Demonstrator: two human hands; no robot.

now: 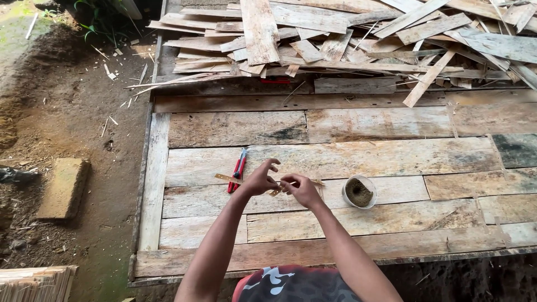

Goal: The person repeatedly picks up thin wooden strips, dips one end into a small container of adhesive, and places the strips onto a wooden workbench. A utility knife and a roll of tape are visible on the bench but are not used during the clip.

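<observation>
My left hand [259, 180] and my right hand [302, 190] meet over a rough plank platform [335, 159]. Together they pinch a small piece of thin wood [276, 191] between the fingertips. Under the hands lies a thin wooden strip [226, 178], running left to right on the planks. A red and blue utility knife [238, 169] lies just left of my left hand. A small round white container [359, 192] of greenish-brown stuff stands to the right of my right hand.
A heap of scrap wooden slats [347, 39] covers the far end of the platform. Bare dirt ground [67, 112] lies to the left, with a brick-like block [62, 187] on it. A stack of thin sticks [33, 282] shows at the bottom left.
</observation>
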